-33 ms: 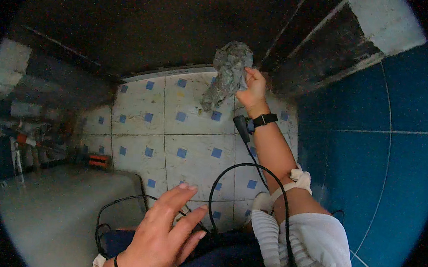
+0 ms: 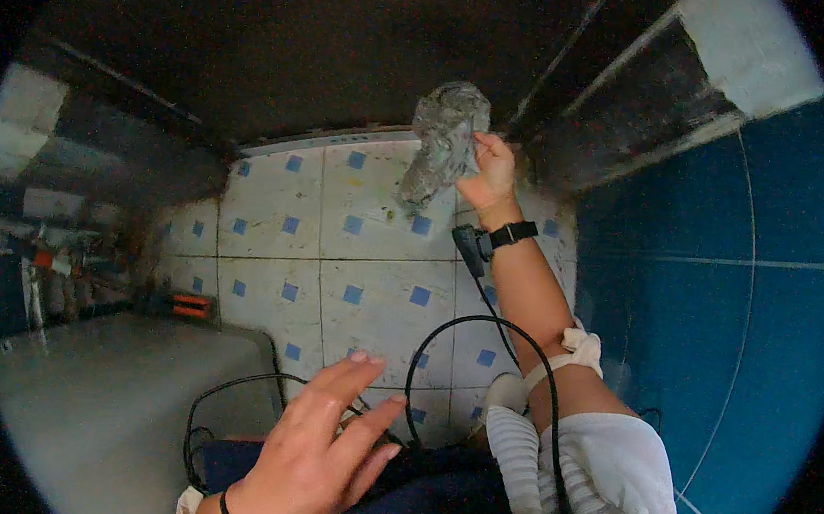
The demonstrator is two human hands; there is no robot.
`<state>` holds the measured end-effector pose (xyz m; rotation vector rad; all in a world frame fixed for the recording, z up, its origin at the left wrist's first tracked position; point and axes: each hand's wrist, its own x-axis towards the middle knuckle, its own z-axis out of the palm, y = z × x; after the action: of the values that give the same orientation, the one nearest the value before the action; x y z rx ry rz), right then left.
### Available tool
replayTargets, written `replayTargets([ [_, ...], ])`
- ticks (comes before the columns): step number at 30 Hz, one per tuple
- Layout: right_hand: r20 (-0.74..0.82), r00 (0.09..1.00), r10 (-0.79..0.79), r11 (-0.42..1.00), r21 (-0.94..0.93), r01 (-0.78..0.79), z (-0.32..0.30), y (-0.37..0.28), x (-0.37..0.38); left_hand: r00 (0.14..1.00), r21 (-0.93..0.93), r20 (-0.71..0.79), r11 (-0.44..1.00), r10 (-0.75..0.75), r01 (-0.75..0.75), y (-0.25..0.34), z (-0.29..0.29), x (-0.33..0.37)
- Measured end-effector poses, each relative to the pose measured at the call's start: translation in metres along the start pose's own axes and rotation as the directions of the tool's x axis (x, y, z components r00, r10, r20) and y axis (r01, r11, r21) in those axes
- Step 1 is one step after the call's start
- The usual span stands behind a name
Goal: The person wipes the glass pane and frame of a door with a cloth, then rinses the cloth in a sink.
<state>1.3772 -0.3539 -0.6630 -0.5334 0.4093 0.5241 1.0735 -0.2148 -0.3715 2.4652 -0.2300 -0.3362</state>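
A crumpled, translucent grey plastic bag point(image 2: 444, 140) hangs from my right hand point(image 2: 492, 172), pinched between thumb and fingers. It is held out ahead, near the lower edge of a dark door-like panel point(image 2: 293, 48). On my right wrist is a black strap point(image 2: 512, 232) with a small dark device point(image 2: 471, 250), from which a cable runs back. My left hand point(image 2: 313, 446) is held low in front of my body, its fingers apart with nothing in them.
White floor tiles point(image 2: 369, 321) with small blue squares lie below. A blue tiled wall point(image 2: 676, 314) rises close on the right. To the left stands a large grey rounded surface point(image 2: 164, 383), with an orange object point(image 2: 191, 306) beyond it. A black cable point(image 2: 470, 316) loops before my body.
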Motion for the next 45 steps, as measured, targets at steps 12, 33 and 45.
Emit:
replayTargets([
  [12,0.082,0.987,0.135,0.916,-0.39,-0.093,0.057,-0.032,-0.051,0.984,-0.345,-0.175,0.938,-0.029,-0.033,0.014,-0.003,-0.007],
  [33,0.007,0.975,0.222,0.82,-0.543,-0.183,0.328,-0.221,-0.475,0.799,-0.314,-0.57,0.949,-0.194,0.006,0.233,-0.23,-0.128],
  [45,0.083,0.985,0.15,0.779,-0.624,-0.066,0.447,-0.259,-0.588,0.384,-0.073,-0.903,0.949,-0.193,0.306,0.166,-0.456,-0.158],
])
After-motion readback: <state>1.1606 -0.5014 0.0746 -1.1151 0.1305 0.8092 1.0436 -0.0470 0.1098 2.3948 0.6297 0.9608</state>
